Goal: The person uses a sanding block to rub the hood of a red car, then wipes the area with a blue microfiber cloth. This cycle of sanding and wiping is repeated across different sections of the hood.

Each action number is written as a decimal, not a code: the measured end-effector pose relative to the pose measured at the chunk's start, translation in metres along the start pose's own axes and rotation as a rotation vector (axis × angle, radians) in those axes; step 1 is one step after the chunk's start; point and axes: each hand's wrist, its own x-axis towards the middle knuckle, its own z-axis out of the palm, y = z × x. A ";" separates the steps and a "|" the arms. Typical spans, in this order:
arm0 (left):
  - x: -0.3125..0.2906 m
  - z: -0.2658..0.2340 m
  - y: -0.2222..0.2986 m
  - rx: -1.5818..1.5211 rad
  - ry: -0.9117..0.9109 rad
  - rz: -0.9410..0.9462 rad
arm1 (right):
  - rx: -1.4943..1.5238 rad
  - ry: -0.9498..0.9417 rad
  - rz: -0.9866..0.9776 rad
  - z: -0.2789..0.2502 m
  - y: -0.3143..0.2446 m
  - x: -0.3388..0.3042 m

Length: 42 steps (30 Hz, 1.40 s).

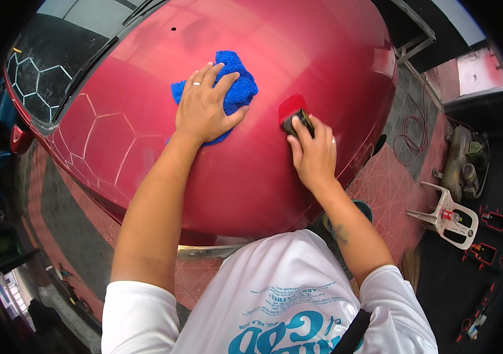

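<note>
A glossy red car hood point(233, 189) fills the space in front of me. On its middle lies a bunched, fluffy blue microfiber cloth point(242, 88). My left hand point(207, 109) is pressed over this cloth, fingers apart and a little bent around it, with a ring on one finger. To the right, my right hand point(315, 150) grips a small dark applicator block point(296, 123) between thumb and fingers, held against the paint. A brighter red patch point(292, 105) shows right beyond the block; whether it is a pad or a reflection I cannot tell. The block's underside is hidden.
The windshield point(39, 88) and a side mirror point(21, 138) are at the left. A white plastic chair point(449, 217) stands on the right, below a compressor tank point(459, 154). A coiled hose point(410, 138) lies on the patterned floor. The front bumper edge is close to my body.
</note>
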 end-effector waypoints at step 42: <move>0.001 -0.001 0.003 0.013 -0.010 -0.025 | 0.023 0.152 -0.058 -0.001 0.001 0.000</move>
